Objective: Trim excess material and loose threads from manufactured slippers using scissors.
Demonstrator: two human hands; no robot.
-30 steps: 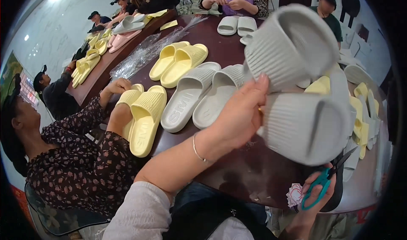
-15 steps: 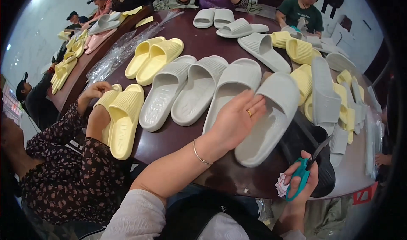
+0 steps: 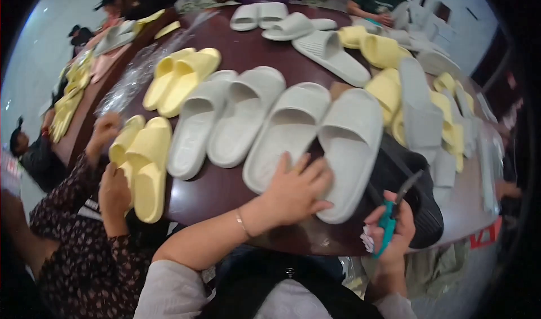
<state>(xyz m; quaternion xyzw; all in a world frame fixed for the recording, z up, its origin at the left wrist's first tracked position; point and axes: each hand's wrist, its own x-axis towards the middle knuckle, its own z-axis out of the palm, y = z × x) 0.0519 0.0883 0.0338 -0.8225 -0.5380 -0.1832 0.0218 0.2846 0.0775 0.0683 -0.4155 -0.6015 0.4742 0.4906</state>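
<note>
Two pale grey slides (image 3: 321,141) lie side by side, soles down, at the near edge of the dark brown counter (image 3: 225,189). The left hand (image 3: 296,192) rests flat across their heel ends, its fingers (image 3: 315,172) spread apart and pressing on both. Just left of this pair sits a second grey pair (image 3: 222,119), also two slides, parallel to the first. Further left are two yellow pairs: one (image 3: 180,79) toward the middle of the counter, one (image 3: 143,164) at the near-left edge under the hands of a person in a dotted dark sleeve (image 3: 73,262).

The right hand (image 3: 391,232) hovers off the counter's near-right edge, fingers curled shut around teal-handled scissors (image 3: 394,212) (with what may be a scrap of white paper, too blurred to tell). Beside it lies a black bag (image 3: 414,198), touching the right grey slide. Behind that is a loose heap of yellow and grey slides (image 3: 420,108), overlapping too much to count.
</note>
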